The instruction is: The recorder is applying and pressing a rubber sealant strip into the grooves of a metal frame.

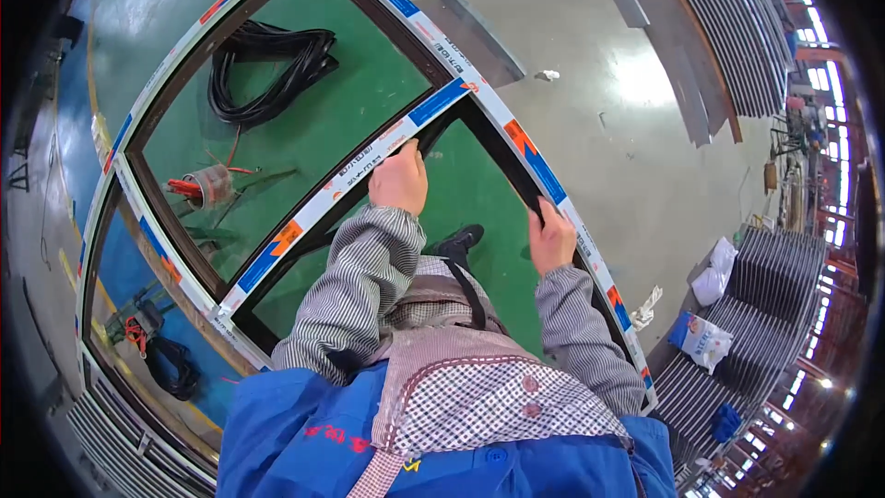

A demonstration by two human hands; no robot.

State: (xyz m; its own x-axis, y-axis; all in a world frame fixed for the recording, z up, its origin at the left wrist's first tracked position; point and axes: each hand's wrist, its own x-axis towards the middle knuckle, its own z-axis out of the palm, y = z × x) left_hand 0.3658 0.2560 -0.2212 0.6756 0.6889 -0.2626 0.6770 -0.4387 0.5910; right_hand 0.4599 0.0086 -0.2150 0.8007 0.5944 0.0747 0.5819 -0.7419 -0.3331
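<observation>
A large window frame (426,117), its bars covered in white, blue and orange film, lies in front of me. A black rubber strip (502,149) runs along the inner edge of its near right opening. At the middle crossbar, my left hand (398,183) is closed, with the strip at its fingers. My right hand (553,238) is closed at the right side bar, thumb and fingers pinching the strip's edge. The undersides of both hands are hidden. Through the far opening shows a coil of black rubber strip (267,74), lying below the frame.
A small tub (210,186) with red cords stands below the frame on the left. Stacked metal profiles (733,32) lie at the far right, and more (779,314) at the near right with a white and blue bag (702,341). My shoe (461,240) is on the green floor.
</observation>
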